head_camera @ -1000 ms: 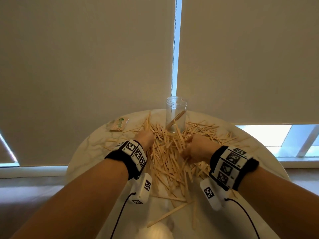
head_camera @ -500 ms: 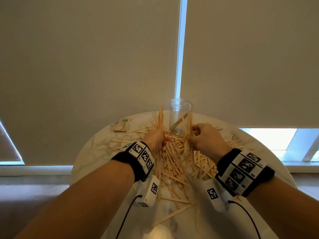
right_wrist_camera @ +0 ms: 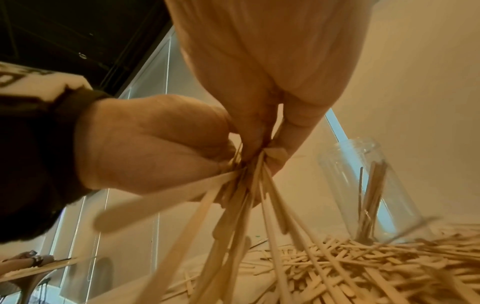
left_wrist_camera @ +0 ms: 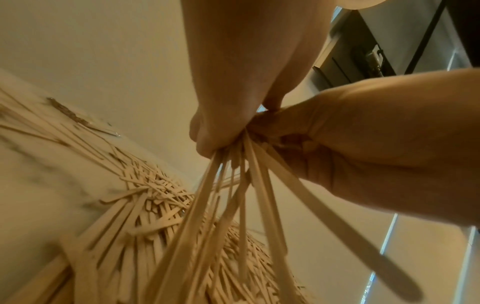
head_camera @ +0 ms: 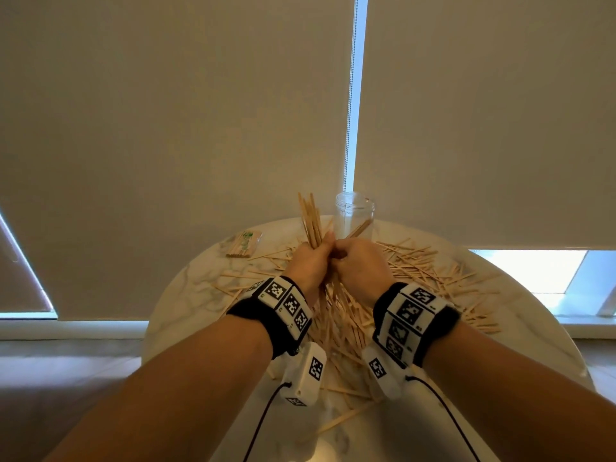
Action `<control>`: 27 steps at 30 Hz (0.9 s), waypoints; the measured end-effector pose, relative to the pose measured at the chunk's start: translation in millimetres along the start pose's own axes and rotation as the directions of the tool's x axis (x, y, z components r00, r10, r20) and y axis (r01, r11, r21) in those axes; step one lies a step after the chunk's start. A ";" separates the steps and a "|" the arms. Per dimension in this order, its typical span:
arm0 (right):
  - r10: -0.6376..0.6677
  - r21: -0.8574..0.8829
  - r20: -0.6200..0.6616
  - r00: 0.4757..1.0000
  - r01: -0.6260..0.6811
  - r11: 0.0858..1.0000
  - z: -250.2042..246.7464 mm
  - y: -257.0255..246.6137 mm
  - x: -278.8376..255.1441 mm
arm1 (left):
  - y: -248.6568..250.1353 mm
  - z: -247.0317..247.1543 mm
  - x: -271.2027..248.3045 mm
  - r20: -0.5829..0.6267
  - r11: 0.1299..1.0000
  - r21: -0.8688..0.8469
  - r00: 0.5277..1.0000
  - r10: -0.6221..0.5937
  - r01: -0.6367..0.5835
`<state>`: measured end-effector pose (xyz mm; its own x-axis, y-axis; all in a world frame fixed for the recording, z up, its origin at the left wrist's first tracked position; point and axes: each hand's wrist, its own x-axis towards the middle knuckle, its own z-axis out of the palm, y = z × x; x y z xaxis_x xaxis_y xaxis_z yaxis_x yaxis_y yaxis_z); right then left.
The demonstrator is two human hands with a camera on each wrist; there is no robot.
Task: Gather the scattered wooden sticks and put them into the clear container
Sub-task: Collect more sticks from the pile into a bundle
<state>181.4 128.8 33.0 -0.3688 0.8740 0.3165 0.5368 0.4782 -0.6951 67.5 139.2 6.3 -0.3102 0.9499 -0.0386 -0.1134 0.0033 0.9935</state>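
Clutching one bundle of sticks [head_camera: 310, 221] together, left hand [head_camera: 308, 265] and right hand [head_camera: 361, 265] knuckle to knuckle above the table [head_camera: 186, 295]

Pale tan sticks [head_camera: 416, 271]; white grey-veined marble table [head_camera: 186, 295]; black-white checker-patterned wristbands [head_camera: 283, 303].

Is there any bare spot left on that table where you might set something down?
Yes: the table's left side, between its rim and the packet, is mostly bare, and so is the near edge below the wrists, with only a few stray sticks. The middle and right are crowded with loose sticks, right up to the container.
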 end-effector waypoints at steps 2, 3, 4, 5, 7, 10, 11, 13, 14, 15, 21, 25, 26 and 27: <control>-0.028 0.009 0.099 0.995 0.027 1.000 -1.1 -1.4 -3.4 | -2.0 -6.8 4.9 -0.112 0.998 0.068 0.993 0.023 -0.015; -0.039 0.011 0.137 0.990 0.038 0.999 -0.6 -2.0 -5.0 | -2.8 -9.8 7.2 -0.157 0.996 0.084 0.987 0.036 -0.023; -0.047 0.016 0.152 0.987 0.045 0.999 0.9 -1.8 -6.9 | -2.1 -12.2 8.0 -0.180 0.996 0.077 0.982 0.052 -0.038; -0.041 0.008 0.147 0.988 0.040 0.999 2.5 -1.0 -9.2 | -0.7 -14.1 9.2 -0.196 0.997 0.055 0.979 0.063 -0.053; 0.011 -0.025 0.137 0.991 -0.008 1.000 4.5 3.8 -13.1 | 4.4 -17.7 12.2 -0.253 0.995 -0.022 0.964 0.085 -0.094; 0.121 -0.157 0.284 0.951 -0.079 0.984 6.2 12.0 -17.0 | 13.5 -18.8 15.1 -0.279 0.972 -0.184 0.956 0.089 -0.144; 0.137 -0.217 0.313 0.940 -0.070 0.974 6.9 14.2 -17.1 | 15.3 -17.6 14.6 -0.255 0.960 -0.237 0.963 0.089 -0.151; 0.128 -0.278 0.277 0.952 -0.048 0.959 7.9 16.9 -15.2 | 16.3 -12.8 11.3 -0.195 0.945 -0.290 0.976 0.099 -0.154; 0.124 -0.271 0.242 0.962 -0.056 0.961 8.3 17.5 -14.7 | 16.1 -10.2 9.1 -0.177 0.941 -0.296 0.977 0.117 -0.166; 0.125 -0.256 0.209 0.970 -0.069 0.964 9.2 18.4 -14.2 | 15.7 -8.1 7.6 -0.171 0.939 -0.291 0.976 0.137 -0.182; 0.084 -0.192 0.169 0.982 -0.051 0.980 11.5 20.4 -15.8 | 22.1 -5.5 5.6 -0.214 0.916 -0.299 0.954 0.209 -0.268; 0.098 -0.358 0.278 0.956 0.009 0.934 13.6 16.4 -13.5 | 23.9 3.3 0.6 -0.221 0.910 -0.283 0.944 0.247 -0.304; 0.086 -0.371 0.275 0.957 0.023 0.928 15.9 16.4 -13.4 | 23.1 5.5 -0.1 -0.214 0.909 -0.291 0.947 0.241 -0.297; 0.062 -0.384 0.258 0.964 0.044 0.922 18.4 16.7 -13.7 | 21.6 7.2 -0.9 -0.201 0.910 -0.303 0.952 0.231 -0.284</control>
<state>181.4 123.3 5.3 -0.5180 0.8500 0.0960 0.7703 0.5124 -0.3796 72.2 140.7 28.6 -0.5112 0.8423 0.1711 -0.3005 -0.3617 0.8826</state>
